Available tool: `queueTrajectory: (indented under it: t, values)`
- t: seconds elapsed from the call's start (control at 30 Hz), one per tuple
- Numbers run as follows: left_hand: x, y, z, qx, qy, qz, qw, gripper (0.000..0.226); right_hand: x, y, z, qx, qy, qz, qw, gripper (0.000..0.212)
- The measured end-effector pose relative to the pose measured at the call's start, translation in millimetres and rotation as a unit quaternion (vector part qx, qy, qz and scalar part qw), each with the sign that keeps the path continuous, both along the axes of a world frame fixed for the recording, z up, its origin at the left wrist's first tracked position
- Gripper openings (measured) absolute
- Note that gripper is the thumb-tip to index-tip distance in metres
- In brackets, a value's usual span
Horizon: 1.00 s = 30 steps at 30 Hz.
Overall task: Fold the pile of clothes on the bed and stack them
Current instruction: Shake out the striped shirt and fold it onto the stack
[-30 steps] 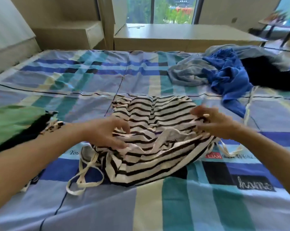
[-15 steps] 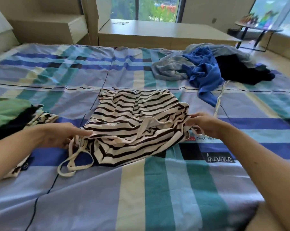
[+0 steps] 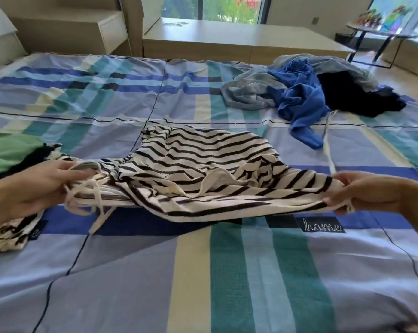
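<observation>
far left: I see green garment (image 3: 6, 152) on bed (image 3: 227, 272) | left hand (image 3: 32, 188) grips white strings and left edge of striped garment (image 3: 203, 164) | garment stretched mid-bed, near edge lifted | right hand (image 3: 371, 191) pinches right edge | unfolded pile (image 3: 299, 97) on bed, back right

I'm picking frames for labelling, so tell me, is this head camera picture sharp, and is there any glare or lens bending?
Head view: soft daylight, no glare on the striped garment, mostly sharp. Head view: the bedspread lines bow from the wide lens, and the left hand and right hand look slightly soft near the frame edges.
</observation>
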<state>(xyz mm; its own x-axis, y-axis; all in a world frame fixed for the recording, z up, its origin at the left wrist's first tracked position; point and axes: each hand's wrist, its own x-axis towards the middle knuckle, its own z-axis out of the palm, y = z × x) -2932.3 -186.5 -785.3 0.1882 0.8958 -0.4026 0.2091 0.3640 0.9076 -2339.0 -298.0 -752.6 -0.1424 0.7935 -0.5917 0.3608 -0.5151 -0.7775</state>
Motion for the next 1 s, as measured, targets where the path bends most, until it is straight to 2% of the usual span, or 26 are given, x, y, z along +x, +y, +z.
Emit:
queueTrajectory:
  t: [0.07,0.1,0.17,0.27,0.33,0.4,0.43,0.53,0.6,0.63,0.7,0.73,0.8,0.83,0.9,0.97,1.0]
  values:
    - [-12,-5,-4,-0.003,0.046,-0.043,0.998,0.031,-6,-8,3,-0.075,-0.046,0.084,0.993,0.062]
    - [-14,-9,-5,-0.002,0.119,-0.072,0.990,0.031,-8,-10,0,-0.097,-0.083,0.110,0.986,0.062]
    - [-14,-22,-6,-0.007,0.256,-0.116,0.960,0.038,-16,-6,-9,-0.105,-0.144,0.077,0.981,0.066]
    - [-11,-27,-20,-0.019,0.350,-0.129,0.928,0.075,-28,11,-24,-0.054,-0.171,0.018,0.984,0.074]
    - [6,-32,-17,-0.027,0.383,-0.120,0.916,0.065,-39,18,-29,-0.027,-0.180,0.036,0.983,0.064]
    - [17,-31,-20,-0.008,0.425,-0.132,0.895,0.052,-46,22,-28,-0.020,-0.191,0.051,0.980,0.040]
    - [22,-31,-20,-0.001,0.461,-0.149,0.875,0.050,-46,24,-28,-0.023,-0.221,0.070,0.973,0.041]
    - [25,-31,-2,0.018,0.585,-0.220,0.780,0.054,-37,32,-26,-0.055,-0.348,0.151,0.924,0.066]
    - [19,-27,12,-0.012,0.599,-0.234,0.766,0.065,-33,36,-19,-0.034,-0.410,0.147,0.900,0.058]
    - [18,-26,19,-0.013,0.592,-0.246,0.768,0.076,-33,38,-15,0.013,-0.437,0.134,0.889,0.055]
    - [21,-22,27,0.081,0.548,-0.254,0.792,0.114,-41,40,-5,0.174,-0.446,0.098,0.873,0.062]
    - [25,-19,28,0.147,0.513,-0.249,0.808,0.115,-49,40,-2,0.251,-0.420,0.104,0.866,0.069]
    - [44,-21,24,0.259,0.443,-0.255,0.820,0.087,-68,36,-2,0.310,-0.373,0.183,0.855,0.087]
    - [55,-20,18,0.298,0.424,-0.271,0.811,0.077,-78,34,-6,0.302,-0.373,0.231,0.846,0.096]
    - [78,-21,2,0.328,0.440,-0.325,0.770,0.077,-93,37,-21,0.292,-0.414,0.305,0.806,0.107]
    - [90,-15,-18,0.346,0.494,-0.357,0.714,0.081,-103,44,-36,0.321,-0.457,0.318,0.766,0.097]
    - [94,-12,-25,0.348,0.508,-0.359,0.701,0.081,-106,47,-43,0.351,-0.463,0.307,0.754,0.083]
